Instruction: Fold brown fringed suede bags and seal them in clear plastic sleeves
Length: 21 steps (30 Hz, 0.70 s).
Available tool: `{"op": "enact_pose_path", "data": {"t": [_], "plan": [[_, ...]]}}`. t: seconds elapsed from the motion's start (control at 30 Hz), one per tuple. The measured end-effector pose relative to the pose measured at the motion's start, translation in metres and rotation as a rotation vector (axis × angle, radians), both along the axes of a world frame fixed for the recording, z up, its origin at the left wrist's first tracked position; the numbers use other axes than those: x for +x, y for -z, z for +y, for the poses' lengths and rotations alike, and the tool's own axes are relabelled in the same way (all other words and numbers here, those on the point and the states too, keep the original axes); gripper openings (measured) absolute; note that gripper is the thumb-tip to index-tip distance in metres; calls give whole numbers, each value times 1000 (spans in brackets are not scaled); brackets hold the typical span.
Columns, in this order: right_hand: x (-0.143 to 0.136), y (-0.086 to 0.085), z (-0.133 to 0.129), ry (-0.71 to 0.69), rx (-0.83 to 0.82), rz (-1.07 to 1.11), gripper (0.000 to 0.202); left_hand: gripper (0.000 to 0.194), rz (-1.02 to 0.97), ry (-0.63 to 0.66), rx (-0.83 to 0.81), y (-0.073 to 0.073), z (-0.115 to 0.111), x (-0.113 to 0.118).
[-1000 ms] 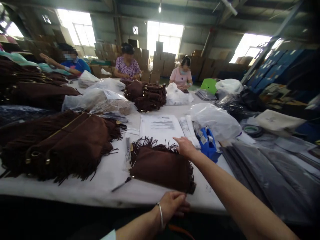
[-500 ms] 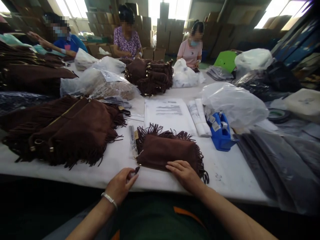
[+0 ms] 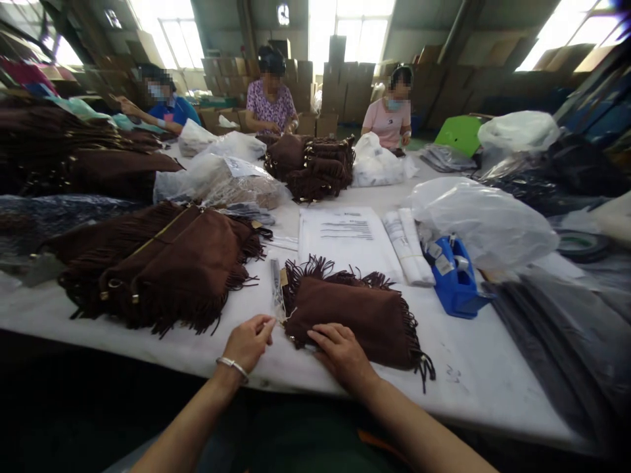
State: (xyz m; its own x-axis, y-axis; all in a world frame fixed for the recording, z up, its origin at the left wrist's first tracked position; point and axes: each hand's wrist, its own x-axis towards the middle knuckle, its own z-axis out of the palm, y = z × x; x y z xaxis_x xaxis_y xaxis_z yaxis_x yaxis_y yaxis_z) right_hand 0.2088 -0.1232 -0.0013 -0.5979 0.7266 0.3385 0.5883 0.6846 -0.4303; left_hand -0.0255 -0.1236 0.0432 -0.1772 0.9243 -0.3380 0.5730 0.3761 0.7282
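A brown fringed bag [image 3: 352, 312] lies flat in front of me, its fringe sticking out along the far and right sides. Pressed on its near left part is my right hand [image 3: 345, 358], fingers laid out over the surface and the thumb hidden. Just off the bag's left corner, my left hand [image 3: 251, 338] has thumb and fingers pinched together; whatever they hold is too small to make out. A tan tag [image 3: 283, 276] with a pale string and a narrow clear packet [image 3: 275, 282] lie along the bag's left end.
More brown fringed bags [image 3: 172, 263] are piled at the left. Beyond my bag lie printed white sheets [image 3: 345, 233], rolled white bags [image 3: 407, 246] and a blue tape dispenser [image 3: 456, 276]. Grey plastic sleeves [image 3: 547, 341] cover the right side. Several people sit across the table.
My left hand has let go of the small dark pull and come up to the bag's left corner. My right hand has slid left along the bag. The camera view has shifted.
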Motion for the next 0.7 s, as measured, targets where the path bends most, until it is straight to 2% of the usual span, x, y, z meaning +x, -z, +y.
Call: {"op": "enact_pose_path", "data": {"t": [0.07,0.13,0.23,0.3,0.37,0.47,0.57,0.63,0.7], "plan": [[4,3,1,11,-20,47,44,32,105,-60,55,-4,29,-19],[9,1,-1,5,-47,78,45,32,154,-91,46,-1,62,-28],[11,-4,-4,13,-79,96,31,36,168,-101,3,9,103,-26],[9,-6,-4,39,-88,94,21,36,149,-111,-6,13,113,-24],[7,-6,-3,58,-86,95,17,33,107,-139,15,14,105,-26],[5,-6,-2,59,-67,114,12,31,43,-218,93,13,66,-37],[5,-4,-2,60,-56,133,11,40,32,-292,155,14,30,-47],[6,-3,-3,63,-52,143,11,46,51,-304,166,16,29,-49],[6,-2,-3,67,-43,147,10,46,80,-282,159,16,48,-47]]}}
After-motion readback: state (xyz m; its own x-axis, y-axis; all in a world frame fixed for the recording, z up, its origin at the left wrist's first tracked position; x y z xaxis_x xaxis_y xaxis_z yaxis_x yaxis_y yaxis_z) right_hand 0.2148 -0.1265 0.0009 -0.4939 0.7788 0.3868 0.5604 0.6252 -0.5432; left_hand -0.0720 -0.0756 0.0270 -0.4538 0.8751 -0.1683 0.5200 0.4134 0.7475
